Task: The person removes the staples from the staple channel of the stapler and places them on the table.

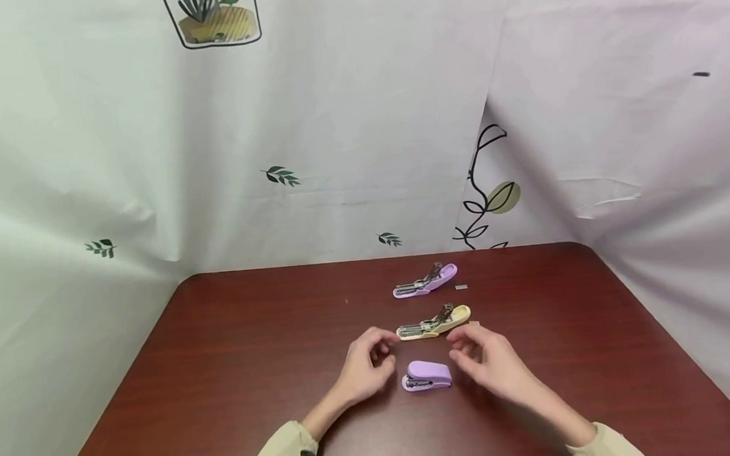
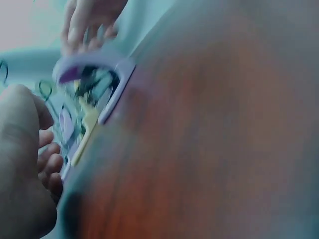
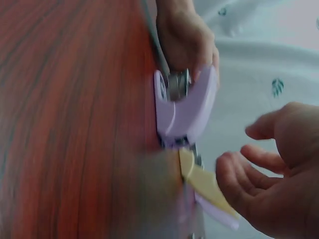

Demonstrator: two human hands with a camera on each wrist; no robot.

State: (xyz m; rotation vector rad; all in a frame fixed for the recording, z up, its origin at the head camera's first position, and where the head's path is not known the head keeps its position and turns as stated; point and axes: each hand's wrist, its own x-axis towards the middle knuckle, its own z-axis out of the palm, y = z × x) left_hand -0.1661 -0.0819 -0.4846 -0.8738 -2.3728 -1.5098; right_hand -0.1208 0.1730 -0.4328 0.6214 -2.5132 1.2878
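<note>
A small purple stapler [image 1: 428, 375] lies on the table between my two hands, its top raised a little off the base at the left end. My left hand [image 1: 367, 367] is just left of it, fingers loosely bent and holding nothing. To its right, my right hand [image 1: 492, 360] hovers with relaxed fingers, also holding nothing. Just beyond the hands lies a cream stapler [image 1: 433, 323], opened out flat with its metal parts showing. In the right wrist view the purple stapler [image 3: 184, 112] stands out beside the right hand [image 3: 279, 174].
A second purple stapler [image 1: 425, 281], opened out, lies farther back. Beside it is a small grey strip [image 1: 461, 287]. A pale strip [image 1: 474, 323] shows near the cream stapler. White patterned cloth [image 1: 347, 119] hangs behind and around the dark red table [image 1: 252, 323].
</note>
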